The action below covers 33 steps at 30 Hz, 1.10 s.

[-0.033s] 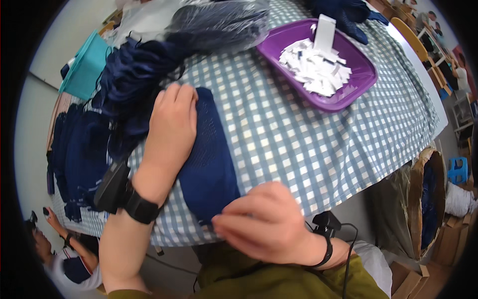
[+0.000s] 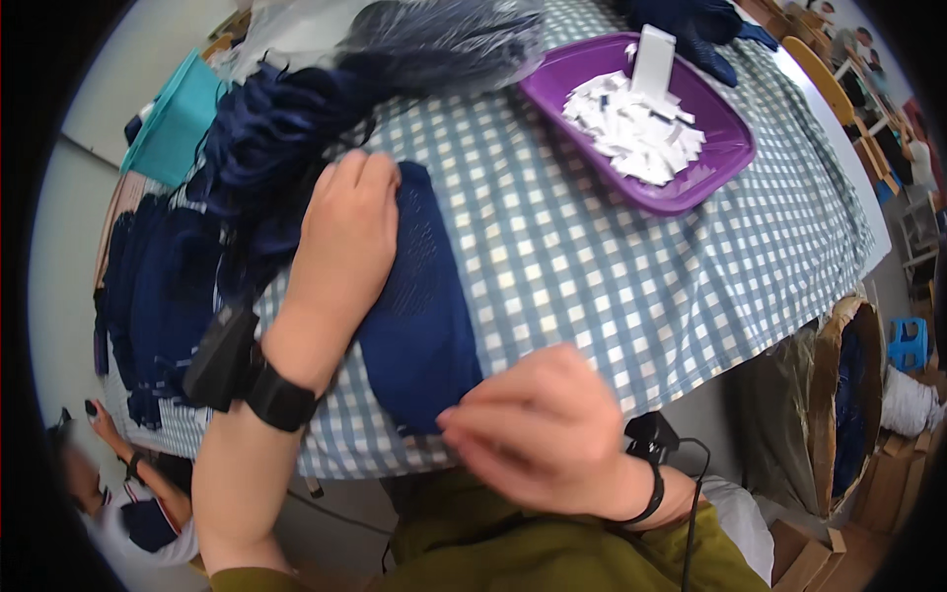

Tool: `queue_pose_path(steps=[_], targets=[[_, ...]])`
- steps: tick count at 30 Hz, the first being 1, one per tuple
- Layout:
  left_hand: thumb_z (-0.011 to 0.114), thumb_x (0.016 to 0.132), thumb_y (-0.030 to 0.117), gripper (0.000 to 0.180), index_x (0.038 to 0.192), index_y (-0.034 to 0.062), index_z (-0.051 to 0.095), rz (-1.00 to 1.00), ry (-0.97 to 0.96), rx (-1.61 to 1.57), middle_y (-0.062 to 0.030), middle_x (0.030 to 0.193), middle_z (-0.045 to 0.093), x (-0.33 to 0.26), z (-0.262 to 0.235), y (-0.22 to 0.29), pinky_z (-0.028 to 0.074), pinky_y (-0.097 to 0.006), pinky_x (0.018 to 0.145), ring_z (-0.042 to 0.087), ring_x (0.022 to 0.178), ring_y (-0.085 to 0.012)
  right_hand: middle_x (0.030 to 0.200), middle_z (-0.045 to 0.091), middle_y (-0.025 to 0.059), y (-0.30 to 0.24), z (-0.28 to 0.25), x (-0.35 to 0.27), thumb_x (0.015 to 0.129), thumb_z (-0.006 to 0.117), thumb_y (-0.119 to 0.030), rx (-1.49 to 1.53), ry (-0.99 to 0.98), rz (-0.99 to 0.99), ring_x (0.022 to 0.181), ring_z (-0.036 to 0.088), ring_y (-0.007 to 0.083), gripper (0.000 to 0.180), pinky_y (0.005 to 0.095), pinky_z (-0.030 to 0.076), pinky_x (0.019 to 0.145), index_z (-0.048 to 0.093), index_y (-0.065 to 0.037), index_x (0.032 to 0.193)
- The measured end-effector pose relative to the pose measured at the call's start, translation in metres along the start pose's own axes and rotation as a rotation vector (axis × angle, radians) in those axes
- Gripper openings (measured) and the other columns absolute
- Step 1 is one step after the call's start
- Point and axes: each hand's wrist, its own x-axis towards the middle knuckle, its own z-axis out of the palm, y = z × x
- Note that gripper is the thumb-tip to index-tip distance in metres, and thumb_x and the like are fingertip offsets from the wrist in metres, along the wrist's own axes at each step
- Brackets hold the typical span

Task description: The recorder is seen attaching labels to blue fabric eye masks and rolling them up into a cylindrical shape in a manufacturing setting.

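One oblong, dotted navy textile (image 2: 419,321), apparently knitted, overlies gingham (image 2: 562,266).

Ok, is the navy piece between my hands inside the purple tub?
No, the navy piece lies on the checked tablecloth between the left hand and right hand, apart from the purple tub.

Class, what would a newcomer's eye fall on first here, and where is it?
Probably the purple tray of white slips, vivid on the checked tablecloth at the picture's upper right. Next, near the middle, lies a navy fabric piece, the left hand along its left side, the right hand at its near end.
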Motion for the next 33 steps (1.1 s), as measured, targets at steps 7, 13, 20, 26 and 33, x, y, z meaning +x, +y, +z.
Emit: queue_pose_path(steps=[7,13,20,26,33], targets=[[0.059,0.084,-0.008,0.015,0.094,0.0002,0.065,-0.033,-0.041,-0.196,-0.0147,0.094,0.065,-0.032,-0.066,0.026,0.051,-0.035,0.076,0.065,0.086,-0.031,0.086,0.067,0.0016,-0.001,-0.022,0.004,0.068,0.078,0.002,-0.021,-0.046,0.143,0.076,0.059,0.0166,0.019,0.0285,0.043,0.066,0.077,-0.009,0.083],[0.071,0.073,-0.008,0.023,0.094,0.0027,0.07,-0.046,-0.049,-0.387,-0.0113,0.097,0.069,-0.086,-0.1,0.079,0.055,-0.035,0.071,0.067,0.087,-0.0269,0.095,0.07,0.0034,0.0,-0.031,0.011,0.068,0.078,-0.002,-0.028,-0.231,0.038,0.085,0.063,0.0202,0.028,0.0341,0.049,0.077,0.077,-0.01,0.095],[0.08,0.072,0.002,0.027,0.098,0.0019,0.072,0.078,-0.117,-0.432,-0.0082,0.099,0.07,-0.113,-0.071,0.058,0.058,-0.033,0.077,0.067,0.094,-0.0259,0.098,0.074,0.0022,0.014,-0.017,0.019,0.068,0.083,-0.01,-0.079,-0.397,-0.02,0.092,0.065,0.0231,0.027,0.0363,0.054,0.08,0.079,-0.009,0.095],[0.081,0.071,0.004,0.034,0.103,0.0036,0.07,-0.009,-0.141,-0.51,-0.0073,0.101,0.067,-0.116,-0.08,0.057,0.056,-0.034,0.08,0.065,0.096,-0.0261,0.086,0.072,0.0001,0.011,-0.016,0.026,0.067,0.082,-0.004,-0.144,-0.424,-0.022,0.084,0.064,0.0207,0.019,0.0321,0.052,0.073,0.079,-0.008,0.086],[0.083,0.069,0.005,0.03,0.092,0.0051,0.065,-0.059,-0.049,-0.444,-0.006,0.087,0.058,-0.137,-0.091,0.063,0.048,-0.034,0.061,0.057,0.073,-0.024,0.088,0.07,0.0014,-0.011,-0.002,0.016,0.067,0.08,0.0,-0.226,-0.398,-0.073,0.082,0.063,0.0198,0.023,0.0313,0.05,0.072,0.077,-0.009,0.087]])
